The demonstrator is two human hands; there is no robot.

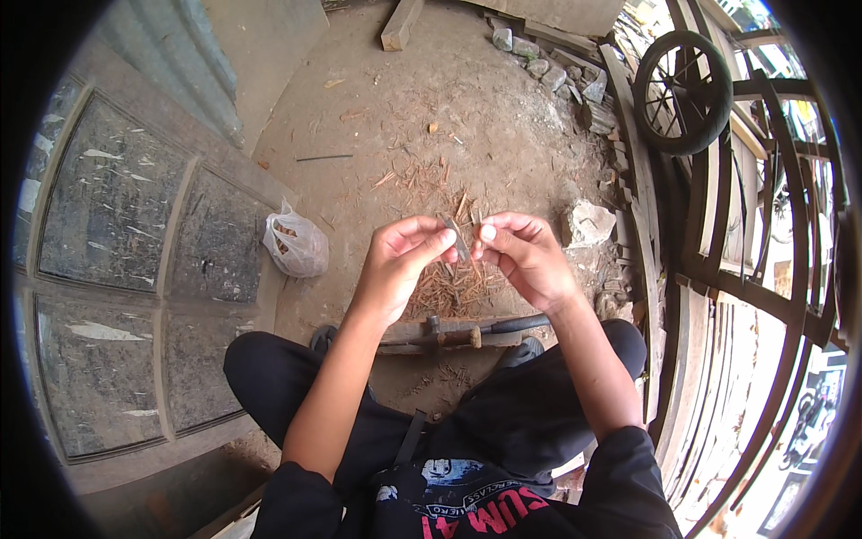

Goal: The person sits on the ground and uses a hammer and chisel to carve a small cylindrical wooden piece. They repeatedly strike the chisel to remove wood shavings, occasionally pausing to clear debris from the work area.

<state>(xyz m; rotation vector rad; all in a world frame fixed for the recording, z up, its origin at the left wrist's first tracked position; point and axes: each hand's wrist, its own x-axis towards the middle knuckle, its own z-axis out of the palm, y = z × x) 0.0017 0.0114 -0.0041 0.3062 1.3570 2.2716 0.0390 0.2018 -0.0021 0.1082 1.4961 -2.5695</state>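
My left hand (pixel 401 260) is closed, pinching a small dark flat strip (pixel 459 242) between thumb and fingertips. Close beside it, my right hand (pixel 528 258) is also closed in a pinch, on a small thin pale sliver (pixel 476 217) that looks like wood. The two sets of fingertips are almost touching, above a heap of reddish-brown wood shavings (pixel 440 292) on the ground. Between my bent knees lies a wooden board (pixel 404 334). On it rest a dark-handled tool (pixel 516 324), its kind unclear, and a short brown wooden cylinder (pixel 461 338).
To the left lean a weathered panelled door (pixel 108 189) and a knotted white plastic bag (pixel 296 241). A pale stone (pixel 590 224) sits right of my hands, before stacked timber. A spoked wheel (pixel 683 92) hangs at upper right. A dark thin rod (pixel 324 158) lies on the dirt.
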